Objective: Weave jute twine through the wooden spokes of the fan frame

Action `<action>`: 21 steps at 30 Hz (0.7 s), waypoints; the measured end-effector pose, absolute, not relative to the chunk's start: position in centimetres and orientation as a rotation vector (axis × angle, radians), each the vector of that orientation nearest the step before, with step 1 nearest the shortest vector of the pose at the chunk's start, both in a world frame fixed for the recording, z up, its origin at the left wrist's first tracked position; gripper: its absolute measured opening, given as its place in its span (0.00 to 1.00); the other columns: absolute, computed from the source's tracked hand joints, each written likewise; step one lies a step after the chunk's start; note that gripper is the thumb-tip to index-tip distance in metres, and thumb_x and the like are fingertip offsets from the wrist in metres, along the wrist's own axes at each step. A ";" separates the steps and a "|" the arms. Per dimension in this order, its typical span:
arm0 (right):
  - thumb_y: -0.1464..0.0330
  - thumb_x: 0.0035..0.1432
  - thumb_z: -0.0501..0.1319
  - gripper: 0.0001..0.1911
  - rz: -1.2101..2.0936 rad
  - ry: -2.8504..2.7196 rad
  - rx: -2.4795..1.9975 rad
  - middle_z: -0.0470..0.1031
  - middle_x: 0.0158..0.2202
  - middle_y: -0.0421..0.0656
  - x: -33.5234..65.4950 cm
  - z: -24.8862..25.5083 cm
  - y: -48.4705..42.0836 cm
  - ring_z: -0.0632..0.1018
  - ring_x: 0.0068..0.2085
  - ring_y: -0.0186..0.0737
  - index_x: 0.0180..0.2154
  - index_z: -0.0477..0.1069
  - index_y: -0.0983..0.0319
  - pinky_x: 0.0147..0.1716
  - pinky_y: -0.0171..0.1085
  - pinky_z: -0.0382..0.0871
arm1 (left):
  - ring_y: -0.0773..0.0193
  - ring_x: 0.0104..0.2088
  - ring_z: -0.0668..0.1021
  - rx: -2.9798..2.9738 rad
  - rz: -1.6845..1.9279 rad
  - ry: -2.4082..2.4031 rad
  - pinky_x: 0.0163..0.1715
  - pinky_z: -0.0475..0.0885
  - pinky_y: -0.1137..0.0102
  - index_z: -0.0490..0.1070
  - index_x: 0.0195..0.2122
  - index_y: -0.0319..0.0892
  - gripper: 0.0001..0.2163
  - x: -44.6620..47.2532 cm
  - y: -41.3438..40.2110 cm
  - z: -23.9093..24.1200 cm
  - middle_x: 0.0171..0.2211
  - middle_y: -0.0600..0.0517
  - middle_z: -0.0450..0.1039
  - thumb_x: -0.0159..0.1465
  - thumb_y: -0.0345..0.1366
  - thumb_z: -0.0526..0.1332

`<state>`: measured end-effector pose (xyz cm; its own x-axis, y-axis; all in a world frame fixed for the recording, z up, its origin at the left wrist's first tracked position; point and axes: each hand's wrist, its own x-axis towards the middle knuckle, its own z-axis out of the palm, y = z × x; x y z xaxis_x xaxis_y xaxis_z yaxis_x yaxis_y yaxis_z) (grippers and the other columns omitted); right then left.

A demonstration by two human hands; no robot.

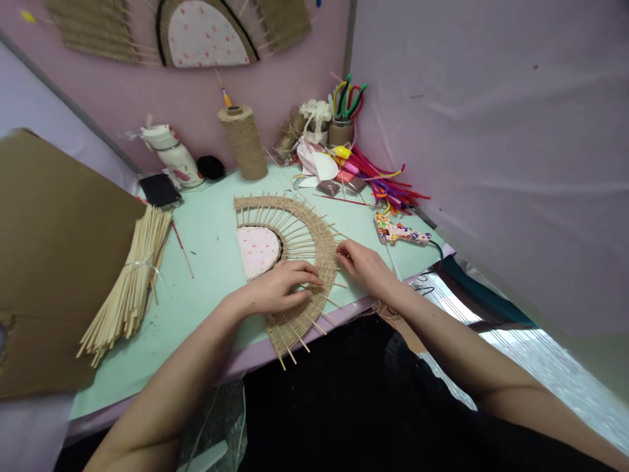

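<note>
A half-round woven piece [325, 242] of brown twine and thin sticks lies on the table, with stick ends jutting past its outer edge. At its straight side sits a white half-round patch [258, 250] with pink spots, trimmed in black. My left hand [282, 286] rests flat across the sticks and the woven band, fingers stretched out. At the band's right outer edge, my right hand [363, 263] is closed in a pinch by the stick ends. What lies between those fingertips is too small to make out.
A tied bundle of sticks [130, 278] leans by a cardboard sheet [59, 249] on the left. Behind stand a white bottle [175, 154], a twine spool [244, 144] and a cup of pliers [341, 131]. Pipe cleaners [388, 187] and a patterned glue gun [400, 231] lie right.
</note>
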<state>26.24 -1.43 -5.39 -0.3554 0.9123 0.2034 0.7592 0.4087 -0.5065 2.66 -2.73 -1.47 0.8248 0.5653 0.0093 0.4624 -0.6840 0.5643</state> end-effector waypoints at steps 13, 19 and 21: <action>0.70 0.63 0.51 0.05 0.546 -2.070 -1.338 0.75 0.35 0.43 26.0 -7.1 -1.5 0.76 0.35 0.41 0.38 0.65 0.60 0.34 0.37 0.65 | 0.56 0.52 0.73 1.143 1.014 1.831 0.41 0.73 0.67 0.54 0.62 0.45 0.33 -3.7 -2.3 -2.3 0.64 0.37 0.53 0.57 0.39 0.64; 0.70 0.63 0.52 0.05 0.539 -2.052 -1.363 0.76 0.35 0.42 25.9 -7.4 -1.6 0.76 0.35 0.40 0.38 0.66 0.59 0.35 0.37 0.64 | 0.64 0.32 0.79 0.807 1.121 1.487 0.30 0.75 0.72 0.65 0.52 0.35 0.22 -1.8 -2.1 -2.7 0.45 0.39 0.75 0.55 0.29 0.64; 0.70 0.63 0.52 0.05 0.585 -2.023 -1.345 0.76 0.34 0.42 25.9 -7.3 -1.6 0.76 0.35 0.40 0.38 0.66 0.59 0.36 0.37 0.65 | 0.64 0.29 0.79 0.772 1.098 1.398 0.30 0.75 0.73 0.70 0.44 0.34 0.14 -1.7 -2.4 -2.7 0.37 0.42 0.78 0.55 0.27 0.63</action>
<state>25.92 -1.60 -7.31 -0.2787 0.9248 0.2588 0.6441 0.3799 -0.6639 -1.75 -2.41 -2.66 -0.1438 0.9194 -0.3661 -0.1379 0.3478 0.9274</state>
